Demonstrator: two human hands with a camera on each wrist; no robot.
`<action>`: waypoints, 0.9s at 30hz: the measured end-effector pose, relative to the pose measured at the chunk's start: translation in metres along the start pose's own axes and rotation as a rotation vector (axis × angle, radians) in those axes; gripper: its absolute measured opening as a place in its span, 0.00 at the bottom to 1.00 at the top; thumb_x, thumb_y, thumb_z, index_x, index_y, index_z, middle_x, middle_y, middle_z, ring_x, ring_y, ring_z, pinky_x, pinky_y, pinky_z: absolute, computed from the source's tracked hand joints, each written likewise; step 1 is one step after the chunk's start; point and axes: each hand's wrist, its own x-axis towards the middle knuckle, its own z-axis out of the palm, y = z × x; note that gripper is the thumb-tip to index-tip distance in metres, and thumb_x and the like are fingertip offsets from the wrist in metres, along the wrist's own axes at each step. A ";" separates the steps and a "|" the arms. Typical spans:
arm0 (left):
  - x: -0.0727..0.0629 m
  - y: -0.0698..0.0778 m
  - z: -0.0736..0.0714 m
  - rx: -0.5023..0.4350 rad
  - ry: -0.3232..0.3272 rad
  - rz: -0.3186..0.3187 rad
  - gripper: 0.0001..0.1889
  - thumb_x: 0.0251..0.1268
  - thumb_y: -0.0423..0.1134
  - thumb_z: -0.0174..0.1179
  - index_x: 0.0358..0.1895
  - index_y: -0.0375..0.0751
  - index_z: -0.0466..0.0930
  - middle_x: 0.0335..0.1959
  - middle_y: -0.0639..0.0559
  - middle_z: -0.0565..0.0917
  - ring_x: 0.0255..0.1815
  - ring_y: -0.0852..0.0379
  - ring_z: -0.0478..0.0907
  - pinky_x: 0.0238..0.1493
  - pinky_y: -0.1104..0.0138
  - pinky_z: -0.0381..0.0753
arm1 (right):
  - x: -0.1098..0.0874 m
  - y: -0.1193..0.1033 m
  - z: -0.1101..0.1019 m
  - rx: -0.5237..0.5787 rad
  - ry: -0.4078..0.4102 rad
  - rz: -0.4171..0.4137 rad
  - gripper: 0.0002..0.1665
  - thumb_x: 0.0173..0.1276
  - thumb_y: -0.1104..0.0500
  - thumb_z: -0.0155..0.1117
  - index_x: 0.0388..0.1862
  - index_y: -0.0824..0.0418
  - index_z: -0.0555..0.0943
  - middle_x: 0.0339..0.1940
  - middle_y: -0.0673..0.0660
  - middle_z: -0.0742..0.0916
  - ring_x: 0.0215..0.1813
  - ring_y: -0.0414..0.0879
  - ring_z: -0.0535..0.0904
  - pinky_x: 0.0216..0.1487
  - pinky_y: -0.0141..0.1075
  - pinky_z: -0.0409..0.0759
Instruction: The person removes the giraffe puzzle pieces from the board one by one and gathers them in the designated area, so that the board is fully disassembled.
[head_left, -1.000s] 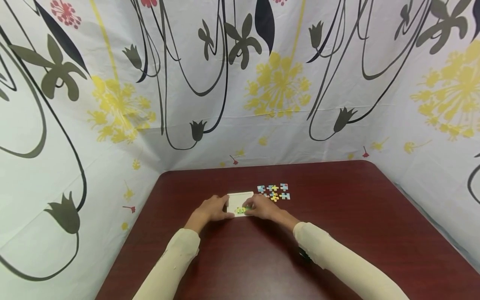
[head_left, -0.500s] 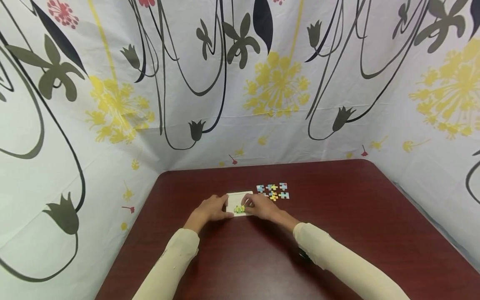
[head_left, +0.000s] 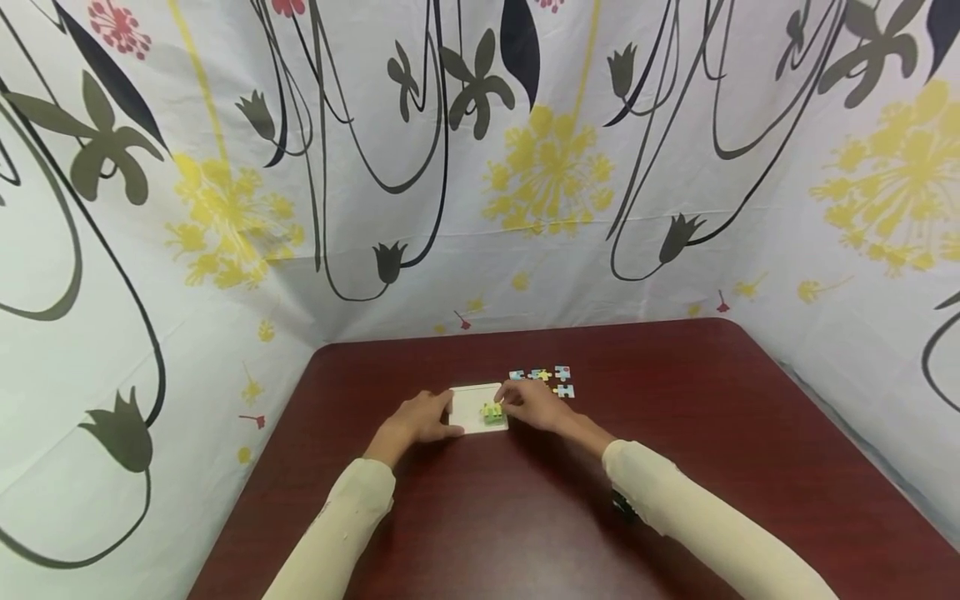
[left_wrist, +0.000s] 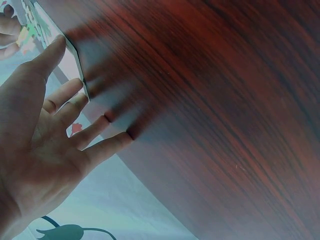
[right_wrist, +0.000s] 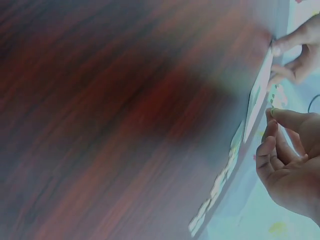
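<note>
A small white puzzle tray (head_left: 468, 408) lies on the dark red table. My left hand (head_left: 420, 417) rests at its left side, thumb at the near corner and fingers at the far one. In the left wrist view, the left hand's spread fingers reach the tray edge and the tabletop. My right hand (head_left: 536, 404) pinches yellow-green jigsaw pieces (head_left: 492, 413) between thumb and index finger at the tray's right side. They look joined and tilted, though the fingers partly cover them. In the right wrist view, a sliver of green shows at the right fingertips.
Several loose blue and yellow jigsaw pieces (head_left: 562, 373) lie just beyond the right hand, which hides some of them. A patterned cloth (head_left: 450, 283) hangs behind and beside the table (head_left: 675, 392). A small dark object (head_left: 622, 504) shows beside the right sleeve.
My right hand has moved slightly right and away from me, bringing the yellow-green pieces toward the tray's right side, tilted up. The left hand has stayed at the tray's left edge.
</note>
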 end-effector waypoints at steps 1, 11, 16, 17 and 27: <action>-0.001 0.000 0.000 -0.002 0.000 0.002 0.21 0.65 0.58 0.71 0.47 0.48 0.75 0.33 0.54 0.76 0.33 0.54 0.73 0.37 0.58 0.73 | -0.003 0.002 -0.004 -0.001 0.001 -0.002 0.07 0.74 0.66 0.66 0.48 0.62 0.85 0.42 0.56 0.90 0.45 0.49 0.88 0.44 0.38 0.84; -0.002 0.002 0.000 0.018 0.002 -0.011 0.23 0.65 0.59 0.70 0.49 0.48 0.74 0.37 0.52 0.74 0.38 0.52 0.71 0.40 0.54 0.73 | -0.023 0.031 -0.035 -0.038 0.034 0.006 0.07 0.74 0.68 0.65 0.48 0.66 0.85 0.44 0.60 0.91 0.45 0.51 0.89 0.43 0.40 0.85; -0.002 0.001 -0.001 0.014 0.003 -0.003 0.23 0.65 0.59 0.70 0.49 0.48 0.74 0.37 0.52 0.75 0.38 0.52 0.71 0.41 0.54 0.74 | -0.033 0.039 -0.046 -0.074 0.042 0.016 0.07 0.73 0.68 0.66 0.47 0.67 0.86 0.43 0.60 0.91 0.45 0.52 0.89 0.41 0.41 0.85; -0.002 0.001 -0.001 0.013 0.004 -0.001 0.23 0.65 0.59 0.71 0.49 0.48 0.74 0.37 0.52 0.75 0.38 0.52 0.71 0.41 0.54 0.74 | -0.034 0.040 -0.048 -0.079 0.043 0.019 0.07 0.73 0.68 0.66 0.47 0.67 0.86 0.43 0.60 0.91 0.44 0.52 0.89 0.41 0.41 0.85; -0.003 0.002 -0.001 0.014 -0.001 -0.001 0.23 0.65 0.59 0.71 0.50 0.48 0.74 0.36 0.52 0.75 0.38 0.52 0.71 0.41 0.53 0.74 | -0.049 0.053 -0.051 -0.089 0.004 0.100 0.09 0.72 0.69 0.68 0.49 0.66 0.86 0.44 0.61 0.91 0.45 0.52 0.89 0.41 0.41 0.85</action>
